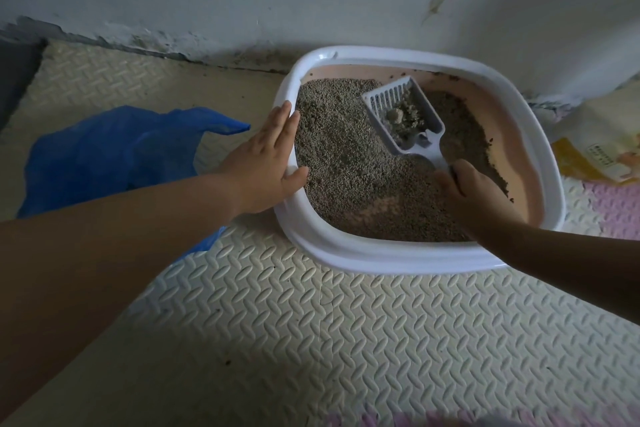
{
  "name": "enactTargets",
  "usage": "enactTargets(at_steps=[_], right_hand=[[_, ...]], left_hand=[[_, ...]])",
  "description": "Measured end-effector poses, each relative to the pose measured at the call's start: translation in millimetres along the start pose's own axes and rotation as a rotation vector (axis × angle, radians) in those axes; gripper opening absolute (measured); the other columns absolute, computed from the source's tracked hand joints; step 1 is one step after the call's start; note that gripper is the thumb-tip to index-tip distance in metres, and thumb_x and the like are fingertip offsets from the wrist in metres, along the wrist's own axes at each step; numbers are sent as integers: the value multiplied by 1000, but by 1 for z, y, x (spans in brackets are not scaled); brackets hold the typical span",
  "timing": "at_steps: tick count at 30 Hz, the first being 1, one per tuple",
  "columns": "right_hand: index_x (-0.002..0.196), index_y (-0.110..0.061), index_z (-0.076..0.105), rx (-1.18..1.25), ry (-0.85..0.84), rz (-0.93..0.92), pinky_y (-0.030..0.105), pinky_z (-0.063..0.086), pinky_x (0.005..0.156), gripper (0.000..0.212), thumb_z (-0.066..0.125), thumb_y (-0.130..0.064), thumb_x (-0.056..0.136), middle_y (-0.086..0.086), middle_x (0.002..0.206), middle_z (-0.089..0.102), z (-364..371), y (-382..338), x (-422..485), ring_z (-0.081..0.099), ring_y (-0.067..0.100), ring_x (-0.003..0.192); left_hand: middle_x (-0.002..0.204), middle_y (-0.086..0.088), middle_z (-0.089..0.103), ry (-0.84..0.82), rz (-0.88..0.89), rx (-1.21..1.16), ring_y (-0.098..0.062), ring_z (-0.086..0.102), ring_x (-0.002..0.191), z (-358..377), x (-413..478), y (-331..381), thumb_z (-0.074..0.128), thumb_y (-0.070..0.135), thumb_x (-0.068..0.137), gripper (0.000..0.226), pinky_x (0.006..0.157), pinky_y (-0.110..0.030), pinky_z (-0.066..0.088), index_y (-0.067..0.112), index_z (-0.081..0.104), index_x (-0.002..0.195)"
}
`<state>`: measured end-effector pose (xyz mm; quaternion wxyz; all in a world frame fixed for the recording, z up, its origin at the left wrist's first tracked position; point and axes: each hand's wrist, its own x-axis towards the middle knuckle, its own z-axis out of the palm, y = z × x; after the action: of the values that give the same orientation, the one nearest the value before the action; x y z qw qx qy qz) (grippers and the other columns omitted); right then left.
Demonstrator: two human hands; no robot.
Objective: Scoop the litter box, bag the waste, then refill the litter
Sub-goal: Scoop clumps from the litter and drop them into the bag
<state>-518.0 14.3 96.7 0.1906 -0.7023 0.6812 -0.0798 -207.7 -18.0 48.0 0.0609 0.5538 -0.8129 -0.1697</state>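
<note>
Scooping step: scoop (405, 118) holds a clump over the litter (349, 166) in the litter box (381, 253); next move likely needs a level carry to the blue bag (114, 152) on the mat at left. Left hand (265, 166) lies flat on the box rim, fingers straight and together; right hand (476, 191) grips the scoop handle, fingers curled round it.

One litter box (381, 258) is being counted, and one scoop (382, 99) is being counted with it. One rounded clump (394, 114) is being made out in the scoop. One blue bag (104, 156) and one litter pack (595, 146) are being counted. Two grips are being shown: the left grip (263, 170) and the right grip (478, 194).
</note>
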Motion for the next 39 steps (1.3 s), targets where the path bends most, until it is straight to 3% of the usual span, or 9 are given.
enactTargets(at_steps=[8,16,25,28,34,39], right_hand=[[88,-16,42,-38,4,-25,24,27,49,22,37,-34,100,-3,66,46,0,5,1,44,7,58],[89,-16,41,-47,-43,-78,23,26,48,20,39,-33,100,-4,65,46,4,2,4,44,7,57],[93,-13,43,-60,-88,-132,33,32,56,18,41,-30,99,5,69,51,1,7,8,49,23,61],[91,-15,43,-69,-105,-173,36,38,56,20,40,-33,98,6,69,53,2,8,9,52,25,61],[86,-15,42,-65,-120,-193,33,30,52,21,42,-33,98,1,65,49,6,8,10,48,18,57],[73,-27,33,-48,-111,-165,27,32,50,28,43,-31,98,0,62,46,9,3,10,46,14,55]], left_hand=[[157,-4,-23,7,-4,7,-15,-14,146,0,0,1,34,46,95,79,119,-37,11,9,-10,150],[158,-6,-18,15,-7,22,-17,-11,146,0,0,2,17,57,81,88,118,-37,11,8,-6,151],[158,-4,-20,0,-6,6,-15,-13,146,-1,-1,3,23,53,84,85,118,-36,8,10,-7,151],[158,-3,-21,-3,-3,4,-14,-14,146,-2,0,1,22,53,84,85,118,-36,9,10,-8,151],[158,-3,-21,1,-4,6,-15,-13,146,0,0,1,22,54,85,85,117,-36,9,10,-7,151],[158,-2,-21,3,-8,-6,-14,-14,146,2,0,-1,20,57,83,87,118,-36,10,11,-8,151]])
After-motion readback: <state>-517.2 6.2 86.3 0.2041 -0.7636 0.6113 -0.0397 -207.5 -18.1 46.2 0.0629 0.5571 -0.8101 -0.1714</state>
